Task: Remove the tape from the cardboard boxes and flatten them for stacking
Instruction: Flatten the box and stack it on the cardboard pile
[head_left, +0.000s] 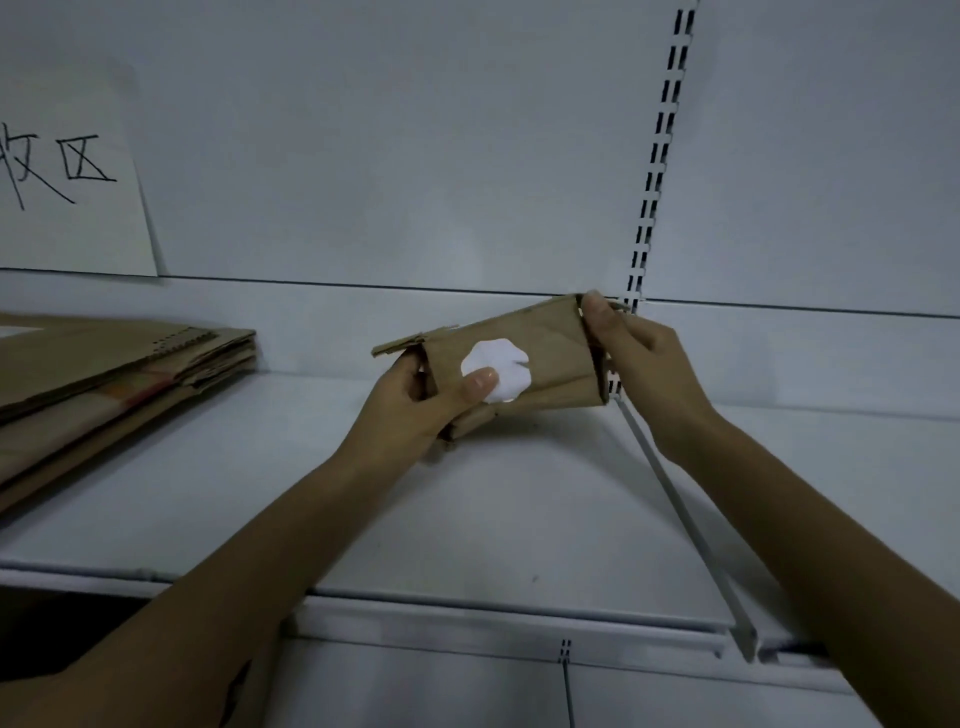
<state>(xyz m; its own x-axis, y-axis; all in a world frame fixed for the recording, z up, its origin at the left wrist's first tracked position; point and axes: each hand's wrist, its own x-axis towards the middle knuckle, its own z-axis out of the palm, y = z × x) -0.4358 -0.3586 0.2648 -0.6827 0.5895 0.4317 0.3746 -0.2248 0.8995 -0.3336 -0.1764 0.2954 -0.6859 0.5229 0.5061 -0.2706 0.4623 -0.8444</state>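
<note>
A small brown cardboard box (545, 338), partly collapsed, hangs in the air above a white shelf (467, 499). A white sticker (506, 364) sits on its front face. My left hand (421, 405) grips the box's left end, thumb pressed on the edge of the sticker, fingers curled behind. My right hand (639, 353) pinches the box's right end, thumb at the top corner. Loose flaps stick out at the left end and underneath.
A stack of flattened cardboard boxes (104, 374) lies on the shelf at the left. A white paper sign (72, 171) with handwritten characters leans against the back wall. A slotted upright (654, 171) and a shelf bracket (691, 530) run down the right side.
</note>
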